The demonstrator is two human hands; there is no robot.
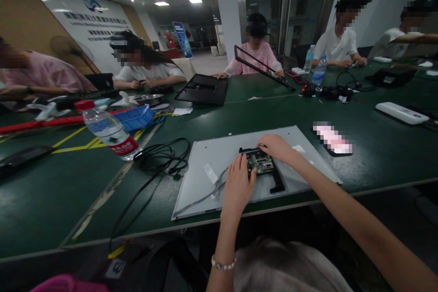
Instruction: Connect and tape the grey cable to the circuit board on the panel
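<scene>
A grey metal panel lies flat at the near edge of the green table. A small green circuit board sits on a black bracket on the panel. My left hand rests on the panel with its fingertips pressed against the board's left edge. My right hand reaches in from the right, fingers curled on the board's top edge. A thin grey flat cable runs from the board toward the panel's front left corner.
A tilted water bottle and a coiled black cable lie left of the panel. A blue tray, a black monitor back and a white device sit farther off. Several seated people work around the table.
</scene>
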